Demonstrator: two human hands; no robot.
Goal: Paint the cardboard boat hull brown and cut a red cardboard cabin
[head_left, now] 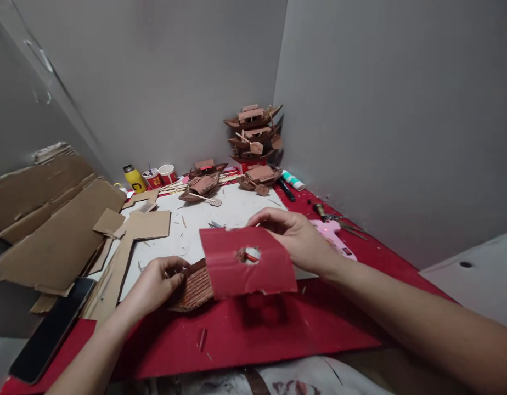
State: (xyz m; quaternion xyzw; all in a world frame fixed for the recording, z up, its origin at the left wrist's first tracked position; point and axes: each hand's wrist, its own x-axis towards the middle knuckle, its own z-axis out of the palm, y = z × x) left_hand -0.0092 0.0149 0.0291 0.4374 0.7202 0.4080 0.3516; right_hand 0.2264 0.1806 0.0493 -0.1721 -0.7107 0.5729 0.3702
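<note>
My left hand [161, 288] has its fingers closed on the edge of a brown ribbed cardboard boat piece [195, 289], low over the table's front. A red cardboard sheet [229, 263], slightly curved, with a ragged hole in its middle, is gripped at its upper right edge by my right hand [298, 238]. Through the hole a bit of white and a reddish strip show. The sheet hangs in front of the boat piece and hides its right part; whether they touch I cannot tell.
Finished model boats [204, 185] stand at the back, several stacked in the corner [253, 115]. Cardboard sheets [60, 230] lean at left beside a black phone [51, 329]. A pink glue gun [331, 237], a black marker [287, 191], paper cups [167, 174] and a yellow bottle [135, 179] are around.
</note>
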